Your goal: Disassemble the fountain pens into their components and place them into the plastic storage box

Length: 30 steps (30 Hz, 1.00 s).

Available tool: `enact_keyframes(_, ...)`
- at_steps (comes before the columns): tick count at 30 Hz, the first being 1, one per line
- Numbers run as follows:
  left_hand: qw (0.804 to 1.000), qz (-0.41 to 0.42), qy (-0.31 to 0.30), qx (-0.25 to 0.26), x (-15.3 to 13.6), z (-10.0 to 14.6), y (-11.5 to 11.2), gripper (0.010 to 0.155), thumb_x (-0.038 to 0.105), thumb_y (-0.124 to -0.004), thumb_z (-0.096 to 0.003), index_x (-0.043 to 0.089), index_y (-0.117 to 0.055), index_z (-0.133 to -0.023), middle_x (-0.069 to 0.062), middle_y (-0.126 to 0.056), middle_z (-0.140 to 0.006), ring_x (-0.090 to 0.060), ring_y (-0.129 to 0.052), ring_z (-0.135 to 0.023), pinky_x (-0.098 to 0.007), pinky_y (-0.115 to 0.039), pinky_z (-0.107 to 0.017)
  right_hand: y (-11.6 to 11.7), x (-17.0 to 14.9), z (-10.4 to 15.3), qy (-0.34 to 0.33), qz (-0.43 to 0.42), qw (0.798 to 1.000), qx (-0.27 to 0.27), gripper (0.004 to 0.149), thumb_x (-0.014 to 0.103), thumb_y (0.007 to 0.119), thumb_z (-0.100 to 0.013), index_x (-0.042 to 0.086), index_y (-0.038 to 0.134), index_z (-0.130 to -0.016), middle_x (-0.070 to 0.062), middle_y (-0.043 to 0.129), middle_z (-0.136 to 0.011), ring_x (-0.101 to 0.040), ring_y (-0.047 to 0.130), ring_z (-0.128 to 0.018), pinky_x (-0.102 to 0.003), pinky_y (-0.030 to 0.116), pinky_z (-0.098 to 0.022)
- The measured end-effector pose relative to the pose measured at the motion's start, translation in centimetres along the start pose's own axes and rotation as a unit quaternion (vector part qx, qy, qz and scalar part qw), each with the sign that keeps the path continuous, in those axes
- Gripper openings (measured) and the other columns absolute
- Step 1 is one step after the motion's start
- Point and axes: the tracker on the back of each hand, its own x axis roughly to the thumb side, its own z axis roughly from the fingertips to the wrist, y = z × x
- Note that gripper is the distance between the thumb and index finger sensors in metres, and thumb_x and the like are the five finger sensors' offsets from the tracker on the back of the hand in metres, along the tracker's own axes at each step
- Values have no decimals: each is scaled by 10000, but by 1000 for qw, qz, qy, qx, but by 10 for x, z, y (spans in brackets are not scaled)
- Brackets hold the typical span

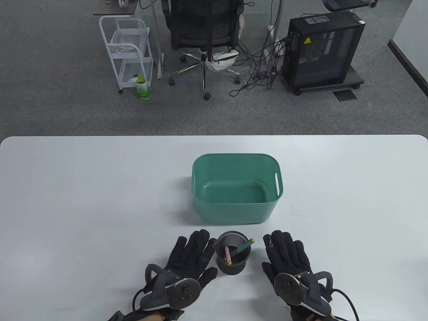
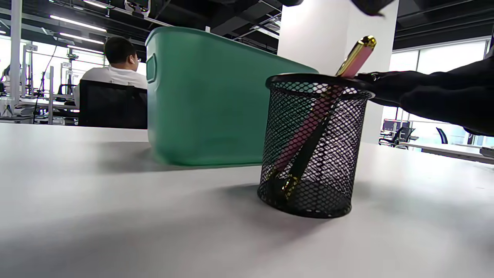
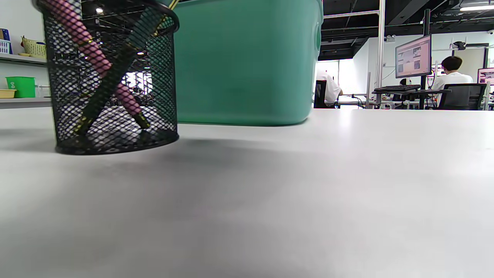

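A: Pens: 2 stand crossed in the cup [image 1: 233,257], a pink pen [image 1: 228,256] and a green pen [image 1: 243,247], tops leaning on the rim. The box [image 1: 235,187] sits just behind, with nothing visible inside.

B: Hands?

A: Left hand [image 1: 189,264] and right hand [image 1: 289,260] lie flat on the desk [image 1: 83,200], fingers straight, holding nothing.

B: Procedure?

A: Steady the cup with the left hand. Pinch 1 pen by its top and lift straight up, so the cup stays put.
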Motion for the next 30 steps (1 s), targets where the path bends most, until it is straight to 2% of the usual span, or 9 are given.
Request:
enact_keyframes(8, 1000, -14, -16, 2, 7, -16, 5, 761, 551, -591, -666, 147, -355, -1267, -182, -301, -1311, -365, -373, -1212, -570, -241, -868, 0, 0, 0, 1, 1, 1000, 2, 685, 480, 472, -579, 196, 335, -1187, -74, 228, -1211, -311, 305, -1116, -481, 276, -820)
enact_keyframes(17, 998, -46, -37, -17, 22, -35, 1, 774, 573, -686, -629, 151, -487, -1246, -170, -487, -1289, -338, -577, -1160, -598, -328, -867, 0, -1, 0, 2, 1, 1000, 5, 684, 480, 474, -579, 196, 340, -1187, -77, 231, -1211, -312, 310, -1116, -482, 278, -819)
enact_keyframes(24, 996, -73, -57, 6, 32, -38, -4, 628, 546, -698, -633, 163, -745, -1128, -120, -825, -1126, -291, -800, -997, -571, -447, -850, 1, -1, -1, 2, 1, 1000, 7, 686, 482, 475, -579, 196, 339, -1188, -76, 235, -1211, -313, 312, -1116, -482, 280, -819)
enact_keyframes(30, 992, -106, -67, 31, 37, -38, -6, 517, 489, -704, -646, 182, -863, -1030, -74, -954, -1003, -261, -892, -884, -543, -524, -822, 1, -1, -1, 4, -2, 1000, 8, 685, 482, 477, -579, 197, 344, -1188, -78, 235, -1211, -314, 313, -1115, -483, 280, -819)
